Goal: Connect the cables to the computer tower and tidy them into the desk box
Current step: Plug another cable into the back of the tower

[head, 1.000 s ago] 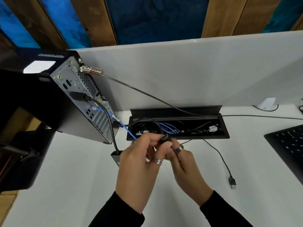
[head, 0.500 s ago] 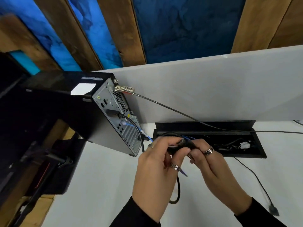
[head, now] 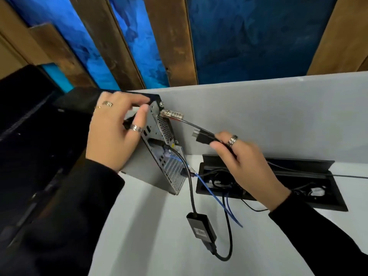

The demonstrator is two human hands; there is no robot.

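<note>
The black computer tower (head: 159, 166) stands on the white desk with its grey rear panel facing right. My left hand (head: 115, 132) grips the tower's top rear corner. My right hand (head: 245, 162) pinches a black cable plug (head: 201, 136) in the air, its metal tip pointing at the rear panel, a short gap away. A black cable and a blue cable (head: 215, 196) run from the panel's lower ports. A black adapter (head: 201, 230) lies on the desk below. The open desk box (head: 326, 202) sits to the right, with several cables inside.
A metal cable lock (head: 172, 114) hangs at the tower's top rear corner, its wire running right along the grey partition (head: 258, 116). A dark monitor (head: 29, 146) fills the left side. The white desk surface (head: 149, 226) lies in front of the tower.
My hands have parted. The left one moved up onto the tower's top corner, and the right one lifted the black plug toward the rear panel. The view shifted left and closer.
</note>
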